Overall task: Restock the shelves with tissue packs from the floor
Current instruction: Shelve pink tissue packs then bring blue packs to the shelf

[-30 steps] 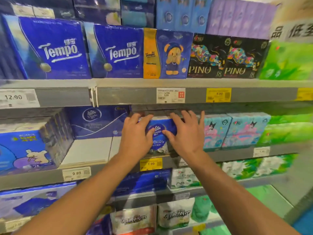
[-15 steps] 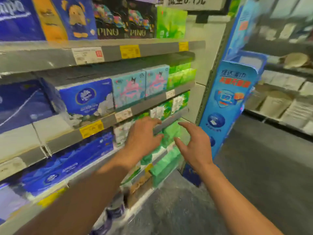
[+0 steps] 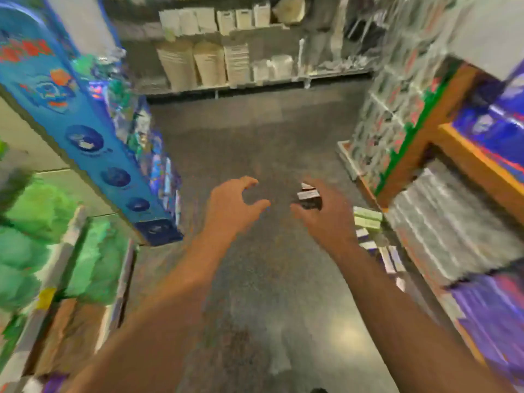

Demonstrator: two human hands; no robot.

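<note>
Both arms reach out over the grey floor [image 3: 255,143]. The left hand [image 3: 231,207] is spread wide, holding nothing. The right hand [image 3: 323,217] curls loosely; something small and blurred shows at its fingers, held or not I cannot tell. Tissue packs [image 3: 367,219] lie on the floor at three o'clock of the right hand.

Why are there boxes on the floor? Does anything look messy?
Yes. A few small packs lie on the floor beside the right shelf instead of on it. One small dark pack sits alone mid-aisle, beyond the right hand. Blur hides finer details.
</note>
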